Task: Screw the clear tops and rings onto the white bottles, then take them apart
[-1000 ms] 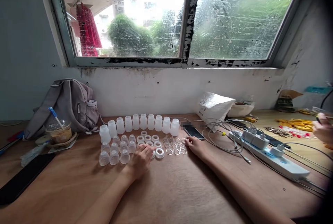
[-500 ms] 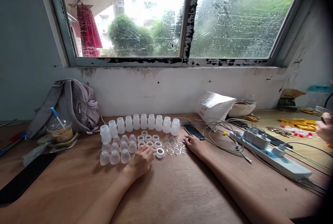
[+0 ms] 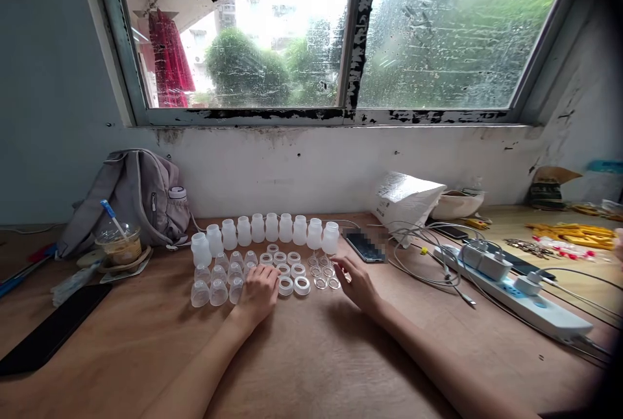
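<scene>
Frosted baby bottles [image 3: 272, 228] without tops stand in a curved row on the wooden table. In front of them, at left, clear domed caps [image 3: 219, 292] sit in rows. My left hand [image 3: 260, 288] lies between the caps and the white screw rings [image 3: 302, 286], fingers stretched forward and bent down, hiding part of both. Nothing shows in its grasp. Several thin clear rings [image 3: 320, 283] lie to the right of the white ones. Over their right edge is my right hand [image 3: 357, 283], its fingers apart and curved, with nothing visible in them.
Behind my right hand lies a phone [image 3: 365, 246]. Coiled cables [image 3: 418, 263] and a power strip [image 3: 540, 305] lie at right. Another person's hand [image 3: 619, 244] shows at the right edge. To the left are a drink cup [image 3: 119, 247], a backpack [image 3: 131, 198] and a black flat object [image 3: 56, 328].
My left hand has drawn back left from the front white rings, which now show more fully. My right hand has shifted slightly left and now covers the right-hand clear rings.
</scene>
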The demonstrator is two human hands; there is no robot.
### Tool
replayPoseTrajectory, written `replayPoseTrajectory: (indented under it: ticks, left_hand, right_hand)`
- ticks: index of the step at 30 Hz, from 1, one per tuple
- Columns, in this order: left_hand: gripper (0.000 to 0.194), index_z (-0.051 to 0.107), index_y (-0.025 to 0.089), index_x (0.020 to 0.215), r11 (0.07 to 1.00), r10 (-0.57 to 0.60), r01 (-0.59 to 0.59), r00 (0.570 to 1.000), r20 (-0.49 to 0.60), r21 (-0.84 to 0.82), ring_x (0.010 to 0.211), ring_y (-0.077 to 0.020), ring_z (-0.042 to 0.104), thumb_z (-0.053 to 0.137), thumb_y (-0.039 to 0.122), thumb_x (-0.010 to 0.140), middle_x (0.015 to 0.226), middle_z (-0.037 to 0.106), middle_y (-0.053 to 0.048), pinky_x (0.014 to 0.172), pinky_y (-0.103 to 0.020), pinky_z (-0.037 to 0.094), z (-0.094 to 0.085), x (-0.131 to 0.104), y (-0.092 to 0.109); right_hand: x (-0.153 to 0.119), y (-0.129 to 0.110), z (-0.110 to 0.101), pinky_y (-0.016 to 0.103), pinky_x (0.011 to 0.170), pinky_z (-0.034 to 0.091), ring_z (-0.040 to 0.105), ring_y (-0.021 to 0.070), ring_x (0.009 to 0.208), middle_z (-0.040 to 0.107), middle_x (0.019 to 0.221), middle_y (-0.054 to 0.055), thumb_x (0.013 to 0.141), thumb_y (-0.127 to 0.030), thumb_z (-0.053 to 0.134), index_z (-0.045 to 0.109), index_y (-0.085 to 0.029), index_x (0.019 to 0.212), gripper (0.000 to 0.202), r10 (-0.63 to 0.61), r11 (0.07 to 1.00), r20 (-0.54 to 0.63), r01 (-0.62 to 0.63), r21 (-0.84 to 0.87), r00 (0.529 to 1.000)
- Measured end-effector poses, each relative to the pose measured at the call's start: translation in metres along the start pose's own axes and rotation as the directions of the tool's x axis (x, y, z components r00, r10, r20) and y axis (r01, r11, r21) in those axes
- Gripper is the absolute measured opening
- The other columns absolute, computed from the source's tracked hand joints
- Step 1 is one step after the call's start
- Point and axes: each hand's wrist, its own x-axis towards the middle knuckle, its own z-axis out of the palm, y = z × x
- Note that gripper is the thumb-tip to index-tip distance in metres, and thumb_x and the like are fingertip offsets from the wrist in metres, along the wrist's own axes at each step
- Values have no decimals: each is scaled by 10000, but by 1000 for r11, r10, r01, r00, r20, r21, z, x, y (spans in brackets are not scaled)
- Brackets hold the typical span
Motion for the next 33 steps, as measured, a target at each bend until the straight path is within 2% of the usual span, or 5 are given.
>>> replayPoseTrajectory:
  ticks: [7, 13, 21, 27, 33]
  left_hand:
    - [152, 557, 177, 878, 999, -34, 32, 998, 59, 43, 813, -223, 525, 421, 173, 811, 850, 590, -73, 691, -343, 411, 1, -3, 4]
    - [134, 548, 173, 862, 988, -119, 107, 987, 109, 111, 791, -222, 543, 430, 205, 806, 841, 582, -79, 651, -322, 424, 1, -2, 3]
    - [140, 544, 174, 778, 975, -165, 137, 973, 158, 173, 781, -209, 549, 446, 273, 791, 841, 566, -71, 596, -285, 446, 3, -4, 0]
    - [109, 552, 177, 792, 982, -155, 137, 978, 136, 132, 826, -226, 538, 473, 246, 765, 925, 552, -81, 572, -291, 460, 2, -4, 2]
    - [175, 498, 191, 878, 994, -112, 110, 992, -57, -22, 847, -177, 548, 355, 290, 865, 980, 549, -55, 655, -269, 461, -6, 0, 12]
  right_hand:
    - [-9, -30, 15, 260, 605, 422, 569, 155, 661, 624, 829, 62, 847, -236, 347, 564, -197, 930, 236, -27, 1000, 226, 28, -3, 974]
    - [-7, -26, 14, 253, 509, 388, 545, 156, 533, 581, 651, 12, 835, -313, 344, 473, -178, 1042, 279, 212, 972, 157, -191, -140, 965]
    - [-8, -18, 19, 265, 539, 384, 561, 180, 562, 594, 591, 26, 816, -350, 420, 573, -200, 927, 241, 280, 954, 249, -239, -183, 927]
    - [-9, -36, 14, 237, 518, 380, 486, 131, 494, 523, 549, -11, 833, -368, 414, 548, -187, 908, 238, 142, 988, 148, -148, 33, 979]
    - [-17, -75, 32, 223, 543, 379, 483, 116, 564, 557, 689, 15, 817, -331, 463, 543, -198, 801, 156, -67, 990, 242, 34, 140, 968]
